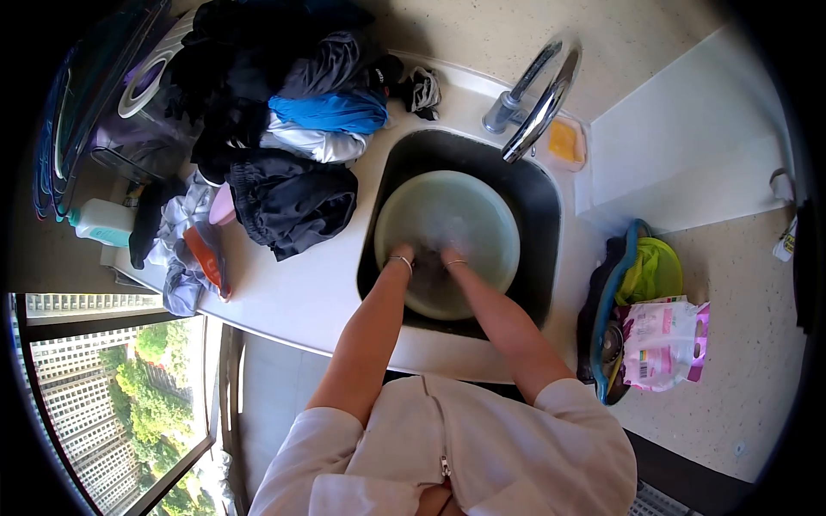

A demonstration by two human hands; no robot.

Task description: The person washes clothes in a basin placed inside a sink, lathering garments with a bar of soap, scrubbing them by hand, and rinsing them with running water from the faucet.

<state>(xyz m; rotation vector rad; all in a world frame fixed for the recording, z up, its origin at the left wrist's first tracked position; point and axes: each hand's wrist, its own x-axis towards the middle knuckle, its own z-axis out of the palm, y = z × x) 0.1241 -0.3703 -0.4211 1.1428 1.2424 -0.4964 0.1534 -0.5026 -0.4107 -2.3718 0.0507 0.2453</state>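
A round pale green basin [447, 175] stands in the dark sink [542, 206], filled with cloudy water [456, 206]. Both my arms reach down into it. My left hand [403, 253] is under the water from about the wrist, where a bracelet [401, 261] shows. Close to its right, my right hand [450, 255] is also sunk, with a thin band [456, 262] at that wrist. The murky water hides the fingers of both hands. A darker patch shows between them, but I cannot make out what it is.
A chrome faucet [551, 103] arches over the sink's back right, beside a yellow soap bar [564, 139]. Dark clothes [292, 198] are piled left, with a blue garment [331, 112]. A white bottle [105, 222] stands far left; a pink-white package [662, 344] is at right.
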